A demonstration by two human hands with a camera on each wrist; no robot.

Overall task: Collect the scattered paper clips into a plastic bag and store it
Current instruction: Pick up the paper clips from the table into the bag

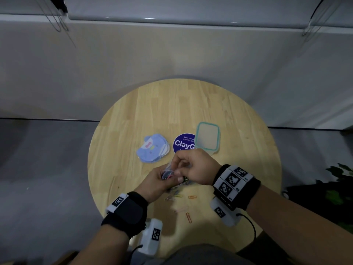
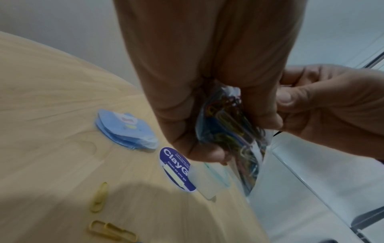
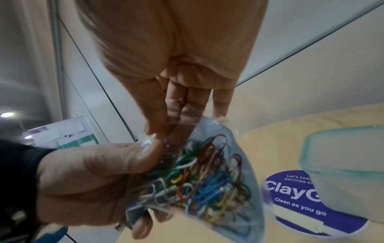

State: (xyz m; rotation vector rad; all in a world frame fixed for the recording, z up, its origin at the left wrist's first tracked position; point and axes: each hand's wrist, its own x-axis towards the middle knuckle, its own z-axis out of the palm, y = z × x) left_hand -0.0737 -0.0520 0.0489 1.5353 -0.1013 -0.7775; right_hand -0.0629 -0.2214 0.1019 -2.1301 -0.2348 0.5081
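Many paper clips [image 3: 199,177] in plastic bag [image 3: 239,148], both hands gripping

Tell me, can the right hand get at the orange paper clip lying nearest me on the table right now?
Probably not yet: nothing covers the orange paper clip, but the right hand is busy pinching the plastic bag that the left hand grips.

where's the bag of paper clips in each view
Head: plastic bag at centre, between left hand and right hand.
Left wrist: centre-right, under the fingers.
Right wrist: lower centre.
Shared landmark: purple round sticker.
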